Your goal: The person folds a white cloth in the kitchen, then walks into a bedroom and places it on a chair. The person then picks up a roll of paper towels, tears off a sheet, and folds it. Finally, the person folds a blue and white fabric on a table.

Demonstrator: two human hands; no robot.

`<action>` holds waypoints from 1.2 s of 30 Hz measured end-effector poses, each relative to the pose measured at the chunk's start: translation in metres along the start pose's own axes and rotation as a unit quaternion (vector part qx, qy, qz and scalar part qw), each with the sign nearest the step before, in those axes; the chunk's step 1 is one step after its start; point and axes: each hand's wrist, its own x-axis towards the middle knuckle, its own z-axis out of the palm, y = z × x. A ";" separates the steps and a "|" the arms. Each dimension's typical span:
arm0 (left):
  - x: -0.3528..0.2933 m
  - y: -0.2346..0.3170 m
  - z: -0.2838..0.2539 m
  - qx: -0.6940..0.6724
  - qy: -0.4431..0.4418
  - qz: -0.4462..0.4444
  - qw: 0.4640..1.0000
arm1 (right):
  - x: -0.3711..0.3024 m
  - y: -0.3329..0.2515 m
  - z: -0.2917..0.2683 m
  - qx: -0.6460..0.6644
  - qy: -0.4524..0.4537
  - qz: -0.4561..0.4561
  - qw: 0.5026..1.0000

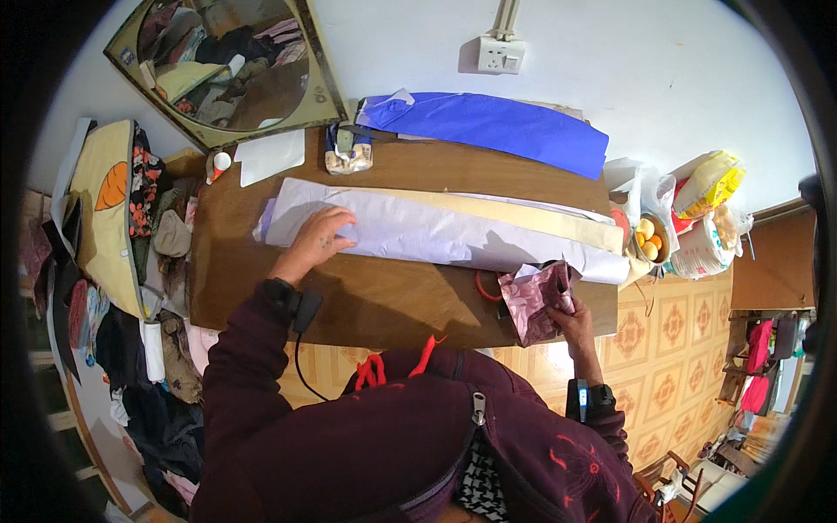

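A long, pale lavender folded sheet (392,222), paper or plastic, lies across the wooden table, with a cream strip (523,214) along its far side. My left hand (321,240) rests on the left part of this sheet, fingers bent and apart, gripping nothing. At the table's front right edge, my right hand (571,326) is closed on a shiny maroon patterned pouch (534,301), which bunches up toward its top. Whether anything is inside the pouch cannot be seen. A red loop (485,288) shows just left of it, partly hidden.
Along the wall lies a blue folded sheet (488,126). A mirror (227,70) leans at the back left, near a small bottle (219,163) and white paper (272,159). Piled clothes (144,383) crowd the left; a bowl of fruit (650,239) and bags stand right. A cable (301,370) hangs from my left wrist.
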 end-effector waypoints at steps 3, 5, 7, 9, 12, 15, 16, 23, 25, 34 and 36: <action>0.005 -0.004 -0.004 -0.061 0.049 -0.025 0.997 | -0.006 0.004 0.009 0.029 0.014 -0.016 0.999; 0.014 -0.007 -0.003 -0.053 0.040 -0.025 0.998 | -0.011 0.004 0.011 0.030 0.028 -0.016 0.999; 0.023 -0.008 0.006 -0.033 0.037 -0.012 0.999 | -0.016 0.003 0.011 0.007 0.035 -0.004 0.999; 0.028 -0.010 0.017 -0.025 -0.007 0.018 1.000 | -0.020 0.003 0.008 -0.002 0.039 0.010 0.999; 0.032 -0.014 0.032 0.032 -0.073 0.045 0.996 | -0.024 0.006 0.003 0.012 0.048 0.008 0.999; 0.053 -0.025 0.021 -0.050 -0.139 -0.005 0.989 | -0.023 0.009 -0.003 0.016 0.072 0.026 0.997; 0.061 -0.026 0.016 -0.087 -0.129 -0.038 0.987 | -0.021 0.010 -0.006 0.017 0.074 0.009 0.997; 0.143 0.012 -0.011 -0.234 -0.065 -0.052 0.969 | -0.006 0.019 -0.030 0.032 0.134 0.046 0.989; 0.167 0.022 -0.011 -0.226 -0.007 -0.021 0.974 | -0.003 0.024 -0.037 0.018 0.147 0.061 0.987; 0.261 0.027 0.041 -0.022 0.096 0.045 0.994 | 0.005 0.040 -0.050 0.015 0.129 0.124 0.984; 0.269 0.026 0.054 0.060 0.077 0.043 0.994 | 0.006 0.038 -0.051 0.028 0.125 0.139 0.982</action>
